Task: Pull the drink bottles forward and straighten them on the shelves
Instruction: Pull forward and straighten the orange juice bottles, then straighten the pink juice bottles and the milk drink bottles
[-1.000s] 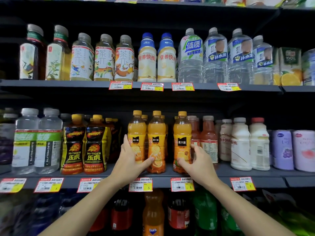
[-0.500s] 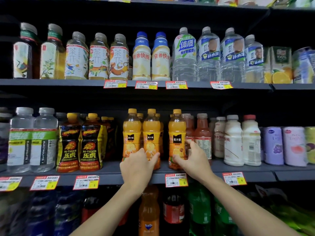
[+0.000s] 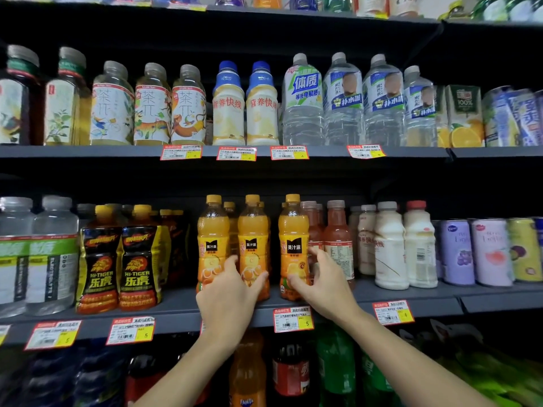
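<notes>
Three orange juice bottles with yellow caps stand in front on the middle shelf [image 3: 176, 302], with more of the same behind them. My left hand [image 3: 232, 292] grips the middle orange bottle [image 3: 252, 230] low down, fingers on its left side and thumb on its right. The left orange bottle [image 3: 212, 230] stands free beside it. My right hand [image 3: 323, 280] holds the right orange bottle [image 3: 293, 230], with the thumb on its front and the fingers round its right side. A small gap separates the middle and right bottles.
Red-brown drink bottles [image 3: 338, 239] stand close to the right of my right hand, then white milk bottles [image 3: 389, 248] and cans [image 3: 487, 251]. Hi-Tiger bottles [image 3: 117, 259] and clear water bottles [image 3: 35, 254] fill the left. Tea, milk and water bottles line the upper shelf [image 3: 117, 151].
My left hand has shifted right, from around the left orange bottle to the middle one. My right hand stays on the right orange bottle.
</notes>
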A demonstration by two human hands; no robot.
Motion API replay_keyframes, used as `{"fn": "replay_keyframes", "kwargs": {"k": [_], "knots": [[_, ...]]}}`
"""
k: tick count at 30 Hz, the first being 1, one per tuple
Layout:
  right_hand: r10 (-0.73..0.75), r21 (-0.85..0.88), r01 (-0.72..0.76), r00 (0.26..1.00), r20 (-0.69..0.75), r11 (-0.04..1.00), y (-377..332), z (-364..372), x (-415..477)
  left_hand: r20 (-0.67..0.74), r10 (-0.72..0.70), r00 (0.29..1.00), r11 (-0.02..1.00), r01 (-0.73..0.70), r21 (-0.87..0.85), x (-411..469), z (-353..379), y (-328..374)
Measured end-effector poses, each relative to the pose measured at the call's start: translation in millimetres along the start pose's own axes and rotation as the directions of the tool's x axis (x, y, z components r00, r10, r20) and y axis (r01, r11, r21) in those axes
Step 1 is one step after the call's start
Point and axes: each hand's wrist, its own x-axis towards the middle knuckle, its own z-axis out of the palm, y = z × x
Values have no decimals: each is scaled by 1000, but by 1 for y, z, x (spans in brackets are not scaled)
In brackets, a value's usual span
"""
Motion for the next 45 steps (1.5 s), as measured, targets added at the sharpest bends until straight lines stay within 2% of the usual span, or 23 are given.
{"fn": "replay_keyframes", "kwargs": {"k": [6,10,12,14,18,22,29,35,39,45], "knots": [[10,15,-9,997,-72,1000,-7,-1,-3,-38,283,958,938,-285,-198,5,-1,-2],[24,41,-14,961,-274,999,-10,-5,-2,-62,409,910,859,-407,-310,10,0,5],[52,-53,-80,913,-405,995,-6,-12,-1,-94,472,877,816,-475,-329,10,3,11],[76,-187,-180,886,-458,966,2,-22,-1,-148,515,844,768,-531,-357,7,9,19],[114,-378,-254,927,-356,890,20,-40,-1,-200,544,815,724,-576,-381,-5,24,42],[146,-380,-222,965,-219,898,27,-46,2,-171,521,836,732,-540,-415,-26,37,68],[155,-349,-147,988,-7,926,44,-67,22,-62,415,908,842,-408,-352,-42,57,123],[79,-228,-74,997,13,971,64,-91,17,108,152,982,975,-131,-178,-33,69,166],[8,-282,-18,999,-36,959,74,-96,7,91,21,996,1000,-21,1,-32,80,184],[16,-218,-29,998,-64,975,82,-92,6,38,-25,999,997,22,78,-34,101,193]]}}
